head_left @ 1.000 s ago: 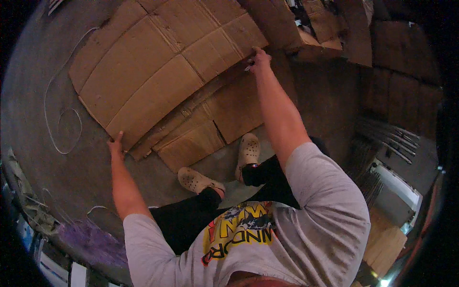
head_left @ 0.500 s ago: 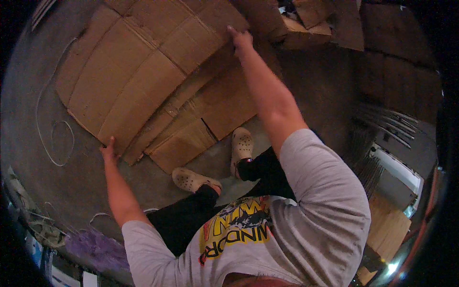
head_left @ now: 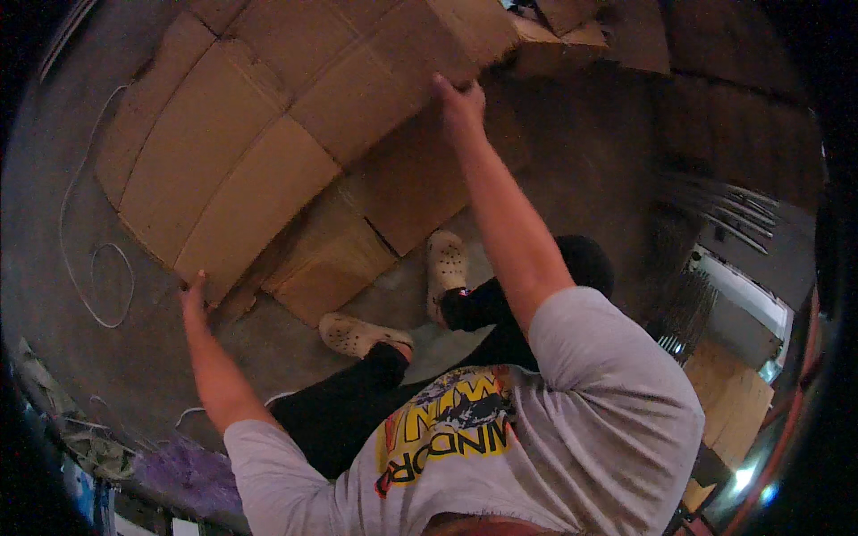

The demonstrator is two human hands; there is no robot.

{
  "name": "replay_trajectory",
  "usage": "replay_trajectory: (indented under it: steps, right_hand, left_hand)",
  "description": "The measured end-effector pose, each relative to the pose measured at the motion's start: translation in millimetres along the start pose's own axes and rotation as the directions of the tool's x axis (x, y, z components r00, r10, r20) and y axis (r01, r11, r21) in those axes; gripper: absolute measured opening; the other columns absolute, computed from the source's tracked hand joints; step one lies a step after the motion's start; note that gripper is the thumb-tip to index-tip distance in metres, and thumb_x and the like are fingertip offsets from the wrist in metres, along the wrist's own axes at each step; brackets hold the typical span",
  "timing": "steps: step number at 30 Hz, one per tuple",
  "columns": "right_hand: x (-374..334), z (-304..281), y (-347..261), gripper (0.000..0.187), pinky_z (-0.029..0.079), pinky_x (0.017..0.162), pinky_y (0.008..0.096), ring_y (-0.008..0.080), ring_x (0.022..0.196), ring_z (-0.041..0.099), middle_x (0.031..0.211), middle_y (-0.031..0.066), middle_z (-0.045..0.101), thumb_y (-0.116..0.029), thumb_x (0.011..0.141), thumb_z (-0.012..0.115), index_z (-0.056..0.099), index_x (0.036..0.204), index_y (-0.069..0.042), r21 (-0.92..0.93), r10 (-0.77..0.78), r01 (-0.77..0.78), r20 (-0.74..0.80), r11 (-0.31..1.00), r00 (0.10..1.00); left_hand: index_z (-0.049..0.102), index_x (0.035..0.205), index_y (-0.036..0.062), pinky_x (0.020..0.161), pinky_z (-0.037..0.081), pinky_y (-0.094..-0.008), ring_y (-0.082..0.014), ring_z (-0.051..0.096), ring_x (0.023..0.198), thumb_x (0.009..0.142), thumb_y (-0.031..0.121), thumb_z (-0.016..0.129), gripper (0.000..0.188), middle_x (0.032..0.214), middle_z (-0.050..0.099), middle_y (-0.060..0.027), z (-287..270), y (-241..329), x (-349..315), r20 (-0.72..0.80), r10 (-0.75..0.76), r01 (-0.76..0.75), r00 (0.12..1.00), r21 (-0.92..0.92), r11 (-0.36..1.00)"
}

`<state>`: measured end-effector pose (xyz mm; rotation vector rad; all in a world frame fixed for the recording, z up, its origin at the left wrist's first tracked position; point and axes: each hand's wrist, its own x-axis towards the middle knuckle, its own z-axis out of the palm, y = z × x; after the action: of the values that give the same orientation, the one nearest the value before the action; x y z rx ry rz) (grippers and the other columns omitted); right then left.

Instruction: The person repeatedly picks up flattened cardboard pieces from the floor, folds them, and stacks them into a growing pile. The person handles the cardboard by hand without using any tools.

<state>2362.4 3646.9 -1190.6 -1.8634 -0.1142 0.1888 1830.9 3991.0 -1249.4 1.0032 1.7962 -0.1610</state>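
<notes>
A large flattened cardboard box (head_left: 241,161), creased into several panels, stretches between my two hands. At its near left corner my left hand (head_left: 194,290) grips the edge, thumb on top and the other fingers hidden beneath. My right hand (head_left: 461,103) holds the near edge farther right, also with the thumb on the upper face. Under the held box lies another flattened cardboard sheet (head_left: 331,259), partly covered, on the floor just beyond my feet.
More cardboard boxes (head_left: 563,45) are piled at the far right. A thin white cord (head_left: 112,286) loops over the floor at left. Metal rods (head_left: 733,214) and a wooden board (head_left: 728,397) lie at right. A purple bundle (head_left: 188,473) sits at lower left.
Both hands have drawn the near edge of the large cardboard toward me and slightly left. The held box now covers more of the sheets beneath it.
</notes>
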Motion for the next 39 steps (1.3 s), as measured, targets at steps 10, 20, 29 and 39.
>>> replay_trajectory:
  steps: [10,20,29,39]
  right_hand:
    - [-45,-145,123,0.083,0.042,0.065,0.0337,0.0200,0.102,0.049,0.125,0.0050,0.049,-0.029,0.069,0.081,0.031,0.135,-0.018,0.026,0.643,-0.659,-0.251,0.752,0.724]
    - [-19,-170,109,0.120,0.043,0.080,0.0415,0.0282,0.102,0.050,0.130,0.0087,0.045,-0.047,0.062,0.082,0.002,0.146,-0.018,-0.328,0.671,-0.736,-0.304,0.593,0.676]
    - [21,-170,64,0.078,0.041,0.095,0.0374,0.0252,0.112,0.053,0.121,0.0134,0.057,-0.047,0.067,0.078,0.054,0.121,0.003,-0.698,0.441,-0.244,0.113,0.673,0.891]
    - [70,-96,21,0.073,0.041,0.096,0.0396,0.0259,0.113,0.051,0.127,0.0117,0.051,-0.037,0.074,0.076,0.045,0.129,-0.001,-0.540,0.304,-0.009,0.459,0.842,0.835]
  left_hand:
    - [0.019,0.135,-0.0064,0.095,0.041,-0.0413,-0.0332,0.044,0.120,0.061,0.032,0.085,0.107,0.133,0.041,-0.0227,40,-104,14,0.262,-0.002,-0.110,0.965,0.411,0.905]
    - [0.026,0.132,-0.0085,0.098,0.038,-0.0419,-0.0322,0.044,0.120,0.061,0.037,0.085,0.103,0.133,0.042,-0.0229,64,-91,-58,0.201,0.051,-0.107,0.978,0.279,0.954]
    - [0.027,0.135,-0.0056,0.095,0.041,-0.0409,-0.0290,0.048,0.117,0.063,0.037,0.083,0.101,0.133,0.044,-0.0186,69,-99,-51,0.112,0.123,-0.118,0.986,-0.048,0.992]
    - [0.036,0.132,-0.0007,0.094,0.042,-0.0408,-0.0278,0.050,0.114,0.069,0.032,0.079,0.083,0.129,0.048,-0.0141,57,-61,-28,0.091,0.193,-0.164,0.977,-0.257,0.953]
